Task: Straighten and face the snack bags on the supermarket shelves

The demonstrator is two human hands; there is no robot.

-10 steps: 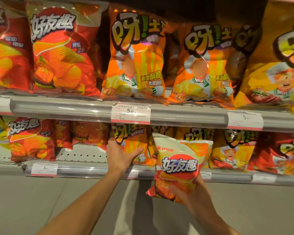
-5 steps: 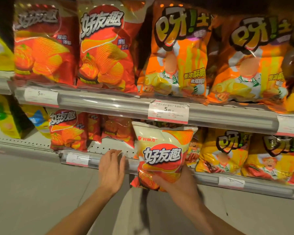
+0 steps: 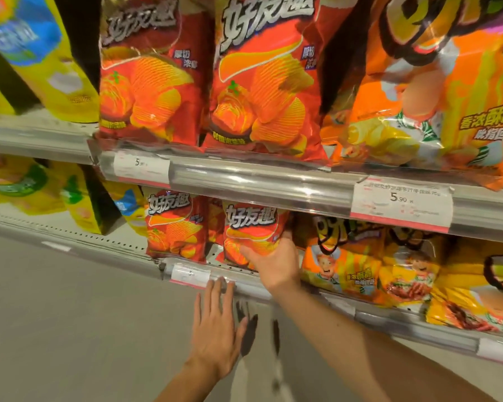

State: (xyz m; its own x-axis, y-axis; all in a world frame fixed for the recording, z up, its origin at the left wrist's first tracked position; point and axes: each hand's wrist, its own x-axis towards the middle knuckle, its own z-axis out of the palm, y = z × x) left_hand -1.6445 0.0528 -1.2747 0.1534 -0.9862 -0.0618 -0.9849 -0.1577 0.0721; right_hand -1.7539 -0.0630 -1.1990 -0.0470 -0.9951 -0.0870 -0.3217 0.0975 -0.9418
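Observation:
My right hand (image 3: 273, 261) grips the lower right edge of a red chip bag (image 3: 251, 227) that stands upright on the lower shelf (image 3: 244, 285), fingers curled round its side. A second matching red bag (image 3: 173, 227) stands just left of it, facing out. My left hand (image 3: 217, 323) hovers flat below the shelf's front rail, fingers straight, fingertips near the rail and a price tag (image 3: 190, 274). Orange snack bags (image 3: 343, 265) stand right of my right hand.
The upper shelf (image 3: 259, 184) carries two large red chip bags (image 3: 262, 82) and orange bags (image 3: 433, 97). Yellow bags (image 3: 41, 53) fill the left bays. Price tags (image 3: 401, 203) line the rails. Grey floor lies below.
The bag my right hand carried in front of the shelf now stands in the lower shelf beside the other red bag. My left hand dropped below the rail. The view shifted left and closer.

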